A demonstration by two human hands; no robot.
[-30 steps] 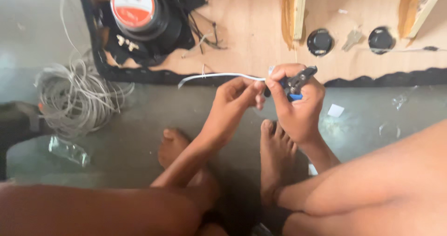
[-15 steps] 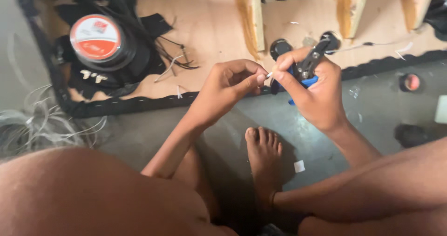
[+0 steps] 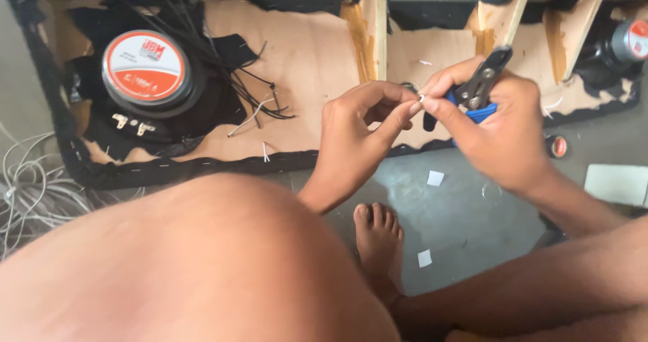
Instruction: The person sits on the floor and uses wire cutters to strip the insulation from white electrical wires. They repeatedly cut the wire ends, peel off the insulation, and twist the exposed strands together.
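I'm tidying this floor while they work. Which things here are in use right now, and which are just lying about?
In use: left hand and right hand pinching a white wire end; blue-handled pliers.

Lying about: wire coil, paper scraps, small red-capped roll, round speaker.

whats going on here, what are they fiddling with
A person sits on the floor with both hands raised over a plywood speaker panel. The right hand grips a pair of blue-handled pliers, and the left hand pinches the end of a thin white wire right by the tool. A speaker magnet with loose black wires sits on the panel, and a coil of pale cable lies on the floor at the left.
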